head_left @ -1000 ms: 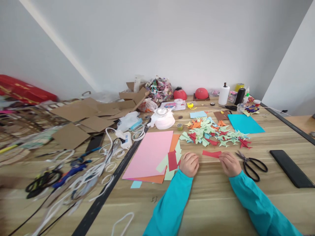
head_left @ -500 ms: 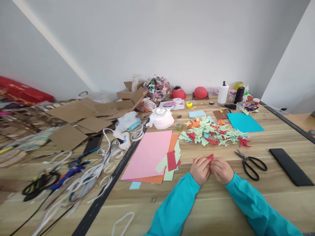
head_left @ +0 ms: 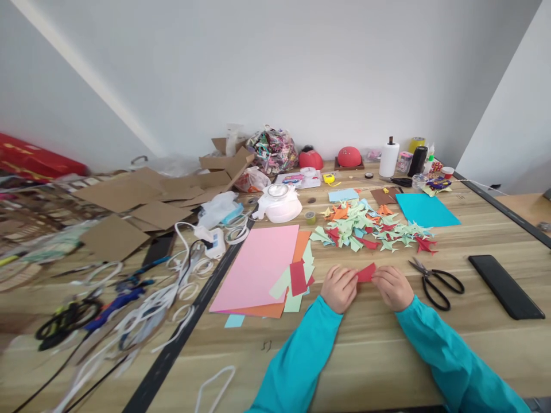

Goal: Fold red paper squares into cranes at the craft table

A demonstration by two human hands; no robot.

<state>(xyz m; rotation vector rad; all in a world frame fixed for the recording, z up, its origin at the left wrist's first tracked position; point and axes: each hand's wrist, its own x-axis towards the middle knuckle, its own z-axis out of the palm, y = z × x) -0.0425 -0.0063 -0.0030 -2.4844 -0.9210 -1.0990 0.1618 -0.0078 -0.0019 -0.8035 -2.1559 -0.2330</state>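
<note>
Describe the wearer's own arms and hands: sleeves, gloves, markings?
Long, plain turquoise sleeves, lightly creased, no markings visible, reaching the wrists. Left hand and right hand are bare; no gloves, rings or watch visible.

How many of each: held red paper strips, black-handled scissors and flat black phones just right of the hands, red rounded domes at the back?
Red paper strip held by left hand and right hand: 1
Black-handled metal scissors: 1
Flat black phone: 1
Red rounded domes: 2
Total: 5

2 hands (head_left: 339, 288) holding red paper (head_left: 366, 273), scissors (head_left: 425, 273)
</note>
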